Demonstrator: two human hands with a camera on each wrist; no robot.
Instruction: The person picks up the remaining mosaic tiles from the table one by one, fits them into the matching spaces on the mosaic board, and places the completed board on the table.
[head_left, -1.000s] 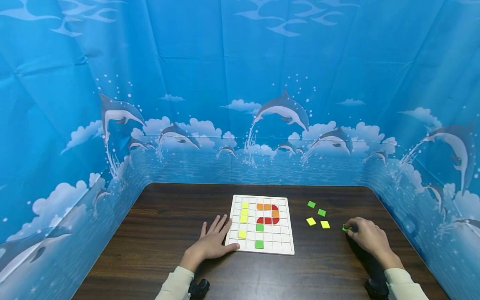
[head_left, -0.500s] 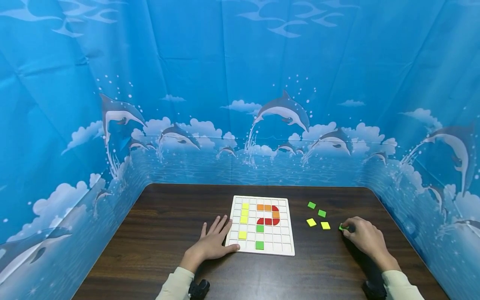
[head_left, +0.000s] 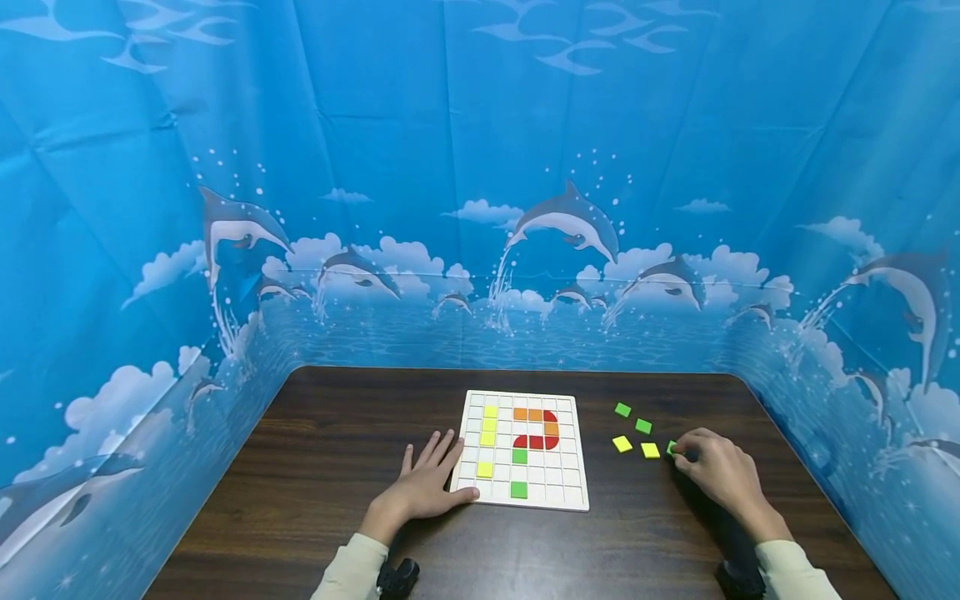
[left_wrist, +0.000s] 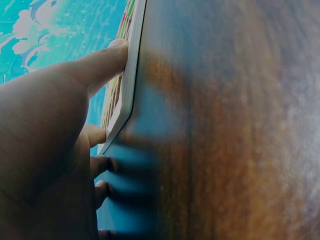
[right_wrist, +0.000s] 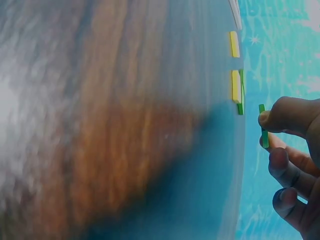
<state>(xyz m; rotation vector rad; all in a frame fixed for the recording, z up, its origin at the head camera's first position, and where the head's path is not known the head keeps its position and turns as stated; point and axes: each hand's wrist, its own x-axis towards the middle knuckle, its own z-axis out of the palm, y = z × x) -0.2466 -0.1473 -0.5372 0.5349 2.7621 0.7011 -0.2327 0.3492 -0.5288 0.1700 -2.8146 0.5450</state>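
A white gridded board lies on the table with yellow tiles, orange tiles, red tiles and two green tiles on it. My left hand rests at its left side, fingers spread, thumb on the near left corner. In the left wrist view the thumb lies over the board's edge. To the right, my right hand pinches a green tile between thumb and fingertip. The right wrist view has this tile lifted off the table.
Between board and right hand lie two loose green tiles and two loose yellow tiles. The dark wooden table is surrounded by a blue dolphin-print curtain at the back and sides.
My right hand has moved left with the green tile, closer to the loose yellow tiles. The left hand and the board have stayed in place.
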